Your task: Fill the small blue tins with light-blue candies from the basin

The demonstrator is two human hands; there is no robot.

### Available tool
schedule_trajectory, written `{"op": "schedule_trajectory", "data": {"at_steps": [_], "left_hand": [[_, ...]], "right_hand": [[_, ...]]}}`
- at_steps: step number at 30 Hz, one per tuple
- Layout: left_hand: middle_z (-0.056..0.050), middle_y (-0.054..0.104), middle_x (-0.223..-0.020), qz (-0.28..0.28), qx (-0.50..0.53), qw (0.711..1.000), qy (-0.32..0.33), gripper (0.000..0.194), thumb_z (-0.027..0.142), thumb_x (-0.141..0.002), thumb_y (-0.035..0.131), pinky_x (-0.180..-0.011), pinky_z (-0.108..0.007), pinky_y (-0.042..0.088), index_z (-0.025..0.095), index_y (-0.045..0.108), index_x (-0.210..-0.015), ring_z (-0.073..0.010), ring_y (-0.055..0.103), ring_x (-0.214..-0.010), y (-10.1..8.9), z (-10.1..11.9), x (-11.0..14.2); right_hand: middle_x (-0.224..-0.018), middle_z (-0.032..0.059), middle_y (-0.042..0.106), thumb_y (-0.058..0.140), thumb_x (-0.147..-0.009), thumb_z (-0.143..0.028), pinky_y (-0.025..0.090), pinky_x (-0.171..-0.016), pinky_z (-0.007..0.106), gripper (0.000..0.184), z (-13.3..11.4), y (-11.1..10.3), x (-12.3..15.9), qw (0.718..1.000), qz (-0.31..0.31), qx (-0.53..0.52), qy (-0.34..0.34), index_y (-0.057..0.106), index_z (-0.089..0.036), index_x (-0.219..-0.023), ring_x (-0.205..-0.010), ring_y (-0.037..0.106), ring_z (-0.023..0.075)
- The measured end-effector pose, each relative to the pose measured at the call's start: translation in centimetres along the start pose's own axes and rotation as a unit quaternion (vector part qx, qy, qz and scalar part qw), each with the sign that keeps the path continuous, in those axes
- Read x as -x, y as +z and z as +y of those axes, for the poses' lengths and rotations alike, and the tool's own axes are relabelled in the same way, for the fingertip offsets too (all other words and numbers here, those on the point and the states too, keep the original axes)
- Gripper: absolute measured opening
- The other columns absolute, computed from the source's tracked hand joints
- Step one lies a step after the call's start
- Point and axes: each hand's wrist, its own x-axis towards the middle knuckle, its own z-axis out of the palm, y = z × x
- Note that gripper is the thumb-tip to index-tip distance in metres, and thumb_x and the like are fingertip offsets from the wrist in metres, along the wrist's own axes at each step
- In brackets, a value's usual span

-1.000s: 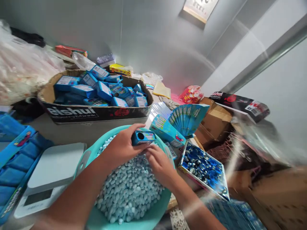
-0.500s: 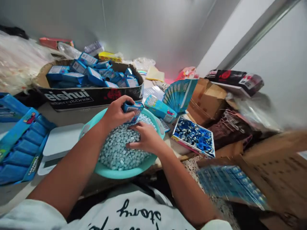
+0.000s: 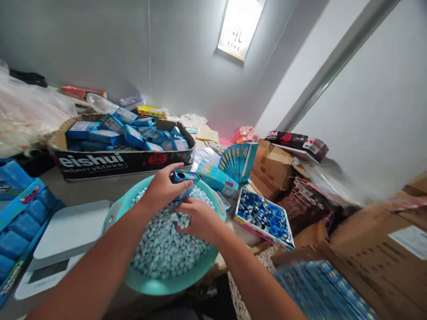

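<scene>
My left hand (image 3: 163, 189) is closed round a small blue carton (image 3: 185, 176), which it holds upright over a turquoise basin (image 3: 151, 286). A dark round hole shows in the carton's top. Pale blue pellet-like candies (image 3: 160, 253) fill much of the basin. Just below the carton, my right hand (image 3: 200, 220) is cupped with a few candies between thumb and fingers. Its fingertips are close against the carton's lower part, and whether they touch it is hidden.
A black-sided box (image 3: 96, 164) of blue cartons stands behind the basin. To the left are a white scale (image 3: 73, 226) and a blue display box (image 3: 23, 222). On the right lie a tray of blue caps (image 3: 263, 218), fanned blue cardboard (image 3: 238, 162) and brown boxes (image 3: 376, 235).
The camera view has tilted up, so the scene sits lower. My right hand has come up from the candies to the carton with some in its fingers. The carton's holed top now faces me more.
</scene>
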Motion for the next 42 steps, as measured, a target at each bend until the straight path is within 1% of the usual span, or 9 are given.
{"op": "schedule_trajectory", "data": {"at_steps": [4,12,19,24,28,30,34,36,42], "left_hand": [[-0.008,0.077,-0.118,-0.047,0.061,0.996,-0.043,0.068,0.047,-0.072,0.084,-0.084,-0.035,0.057,0.019,0.07,-0.133,-0.0267,0.072,-0.099,-0.6,-0.2,-0.1],[-0.004,0.079,-0.107,-0.056,0.107,0.987,-0.109,0.055,0.042,-0.073,0.084,-0.082,-0.033,0.058,0.022,0.074,-0.124,-0.0246,0.073,-0.096,-0.6,0.2,0.1],[-0.003,0.076,-0.095,-0.061,0.242,0.96,-0.126,0.061,0.039,-0.069,0.088,-0.073,-0.028,0.055,0.019,0.07,-0.124,-0.0181,0.068,-0.083,0.9,0.0,0.5],[-0.004,0.074,-0.098,-0.043,0.18,0.979,-0.083,0.053,0.037,-0.07,0.085,-0.078,-0.03,0.053,0.019,0.068,-0.117,-0.0193,0.067,-0.089,1.2,-0.5,0.6],[-0.003,0.07,-0.098,-0.059,0.123,0.986,-0.094,0.054,0.037,-0.069,0.082,-0.075,-0.03,0.052,0.019,0.061,-0.115,-0.0202,0.066,-0.087,0.5,-0.5,0.5],[-0.005,0.069,-0.107,-0.066,0.098,0.988,-0.096,0.057,0.033,-0.066,0.081,-0.075,-0.03,0.051,0.019,0.058,-0.116,-0.0211,0.066,-0.09,0.1,-0.2,0.5],[-0.008,0.07,-0.121,-0.113,0.111,0.979,-0.126,0.073,0.035,-0.069,0.076,-0.076,-0.032,0.053,0.021,0.056,-0.138,-0.0239,0.069,-0.095,-1.1,0.8,0.8],[-0.007,0.074,-0.116,-0.157,0.121,0.97,-0.14,0.071,0.039,-0.074,0.075,-0.074,-0.031,0.053,0.022,0.056,-0.141,-0.025,0.071,-0.093,-1.6,1.0,1.1],[0.0,0.077,-0.109,-0.186,0.066,0.977,-0.078,0.045,0.054,-0.087,0.067,-0.079,-0.03,0.051,0.028,0.066,-0.124,-0.0253,0.071,-0.1,-2.7,0.8,1.7]], "right_hand": [[-0.098,0.0095,0.072,0.084,-0.077,-0.028,0.054,-0.081,0.035,0.027,-0.7,-0.2,-1.4,1.0,-0.026,-0.003,-0.009,0.079,-0.021,-0.103,-0.09,0.068,0.0262],[-0.089,0.0012,0.077,0.074,-0.067,-0.005,0.052,-0.08,0.026,0.023,-1.1,0.4,-2.0,0.967,0.087,-0.234,0.056,0.076,-0.023,-0.081,-0.083,0.071,0.0181],[-0.074,-0.0033,0.071,0.079,-0.066,-0.016,0.049,-0.069,0.027,0.014,-0.7,0.5,-0.4,0.94,0.077,-0.301,0.137,0.071,-0.024,-0.074,-0.071,0.064,0.0163],[-0.068,-0.0041,0.066,0.078,-0.063,-0.016,0.043,-0.064,0.027,0.015,-0.5,0.8,0.2,0.931,0.061,-0.331,0.145,0.067,-0.023,-0.069,-0.065,0.056,0.0143],[-0.069,-0.0025,0.064,0.082,-0.059,-0.016,0.041,-0.066,0.027,0.018,-0.8,0.2,-0.2,0.912,0.126,-0.362,0.15,0.066,-0.022,-0.065,-0.07,0.054,0.0147],[-0.07,-0.0022,0.062,0.088,-0.059,-0.022,0.039,-0.063,0.025,0.024,-1.4,-0.1,-0.6,0.874,0.171,-0.428,0.151,0.064,-0.021,-0.065,-0.068,0.051,0.0131],[-0.059,-0.0082,0.048,0.093,-0.065,-0.037,0.024,-0.047,0.019,0.039,-3.4,0.1,-1.2,0.721,0.184,-0.634,0.21,0.057,-0.021,-0.07,-0.048,0.031,0.005],[-0.056,-0.0092,0.047,0.093,-0.066,-0.038,0.021,-0.045,0.018,0.043,-4.3,0.2,-1.2,0.669,0.176,-0.684,0.231,0.054,-0.021,-0.07,-0.045,0.027,0.0029],[-0.063,-0.0075,0.055,0.091,-0.073,-0.033,0.024,-0.043,0.014,0.039,-5.6,-2.5,-1.7,0.623,0.143,-0.741,0.206,0.055,-0.019,-0.07,-0.042,0.028,-0.0007]]}}
